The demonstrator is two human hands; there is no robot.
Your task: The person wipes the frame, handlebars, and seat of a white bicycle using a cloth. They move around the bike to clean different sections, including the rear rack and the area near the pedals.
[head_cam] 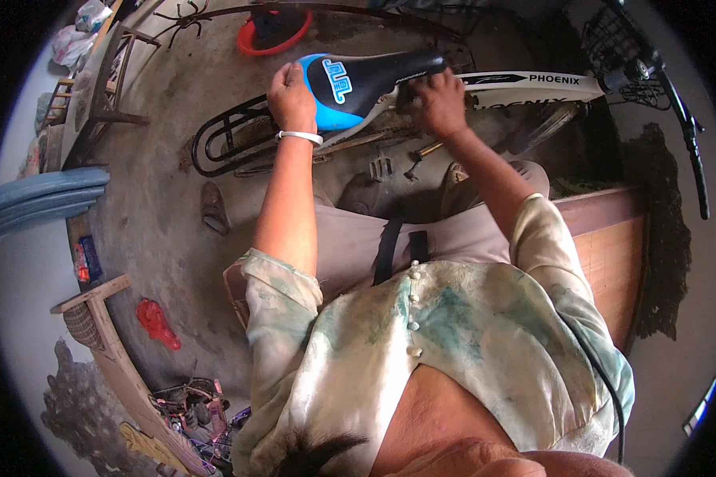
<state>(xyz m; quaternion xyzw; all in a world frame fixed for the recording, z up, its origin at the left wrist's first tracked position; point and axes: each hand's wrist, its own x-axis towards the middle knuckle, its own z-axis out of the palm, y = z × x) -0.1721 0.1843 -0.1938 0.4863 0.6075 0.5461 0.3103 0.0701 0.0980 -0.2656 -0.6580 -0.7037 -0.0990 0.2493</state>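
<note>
A black-and-blue bicycle saddle point(370, 83) sits on a white Phoenix bicycle frame point(537, 86) that stands across in front of me. My left hand point(292, 98), with a pale band at the wrist, grips the wide rear end of the saddle. Close under the saddle's nose, my right hand point(441, 104) reaches in at the top of the frame; its fingertips are partly hidden, so I cannot tell what they grasp. Behind the saddle extends a black rear rack point(215, 146). A pedal point(382, 169) shows below the frame.
The handlebar point(683, 110) and a wire basket point(614, 42) are at upper right. A hand pump point(420, 158) seems to lie beneath the frame. A red basin point(274, 36) stands beyond the bicycle. On the left are a shoe point(213, 206), a red bag point(155, 322) and a wooden bench point(116, 352).
</note>
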